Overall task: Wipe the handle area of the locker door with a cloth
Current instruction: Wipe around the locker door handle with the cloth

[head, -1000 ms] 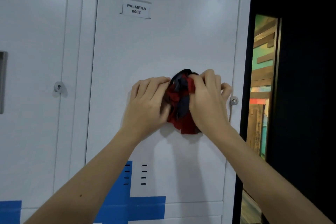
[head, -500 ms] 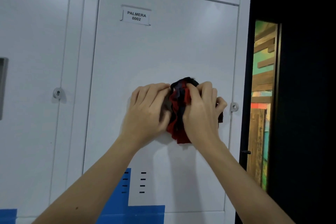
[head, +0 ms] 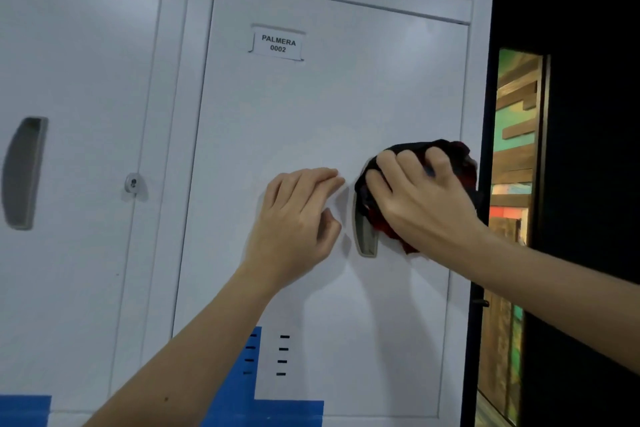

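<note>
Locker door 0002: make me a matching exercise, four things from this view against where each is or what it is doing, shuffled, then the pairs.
Things
1. cloth
2. left hand
3. name label
4. recessed handle

Places or states
A. high on the door, reads PALMERA 0002
B. bunched under the right hand
C. grey slot, upper part covered by fabric
D. holds nothing, beside the grey slot

Pairs: 1-B, 2-D, 3-A, 4-C

Right hand clenched, left hand loosely curled, arms raised.
</note>
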